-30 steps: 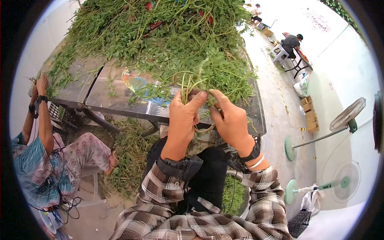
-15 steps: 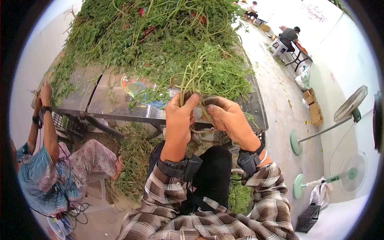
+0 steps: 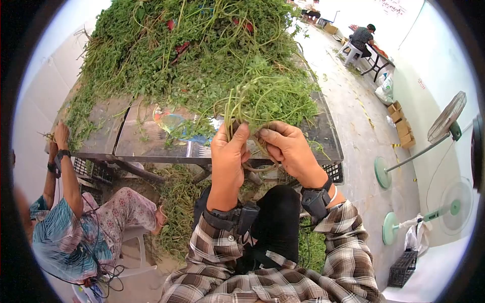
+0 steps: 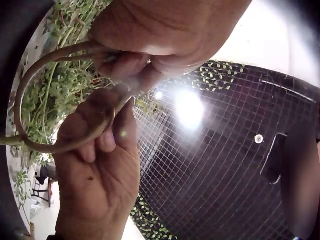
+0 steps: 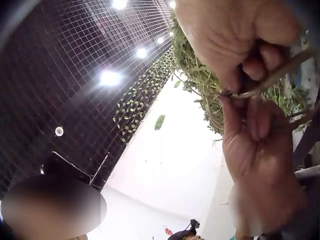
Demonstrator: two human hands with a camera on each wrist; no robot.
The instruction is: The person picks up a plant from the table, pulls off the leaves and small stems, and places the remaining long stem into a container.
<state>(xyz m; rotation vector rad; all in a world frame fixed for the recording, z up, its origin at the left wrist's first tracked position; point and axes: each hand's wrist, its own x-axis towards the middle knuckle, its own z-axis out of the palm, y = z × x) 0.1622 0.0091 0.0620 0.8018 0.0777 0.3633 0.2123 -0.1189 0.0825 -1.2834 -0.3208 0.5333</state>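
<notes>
A bunch of green herb stems [image 3: 242, 108] stands up from my two hands at the front edge of the table [image 3: 151, 151]. My left hand [image 3: 230, 151] grips the stems, thumb up along them. Close beside it, my right hand [image 3: 285, 146] curls its fingers on the same stems. A tan loop [image 3: 260, 167], stem or band, hangs below both hands. In the left wrist view my left hand [image 4: 165, 35] and right hand [image 4: 100, 170] both pinch this loop [image 4: 30, 100]. In the right wrist view my right hand [image 5: 235, 35] pinches a stem [image 5: 272, 72] above the left hand [image 5: 260, 150].
A big heap of loose greens [image 3: 192, 45] covers the table. Another person [image 3: 65, 237] sits at the left, hands at the table's corner. Crates [image 3: 91, 171] and fallen greens lie under the table. Standing fans [image 3: 444, 126] are on the right. A seated person [image 3: 361, 38] is far back.
My hands have stayed on the bunch and drawn closer together. The right hand's fingers have curled over the stems, and the leafy tops now spread wider above the hands.
</notes>
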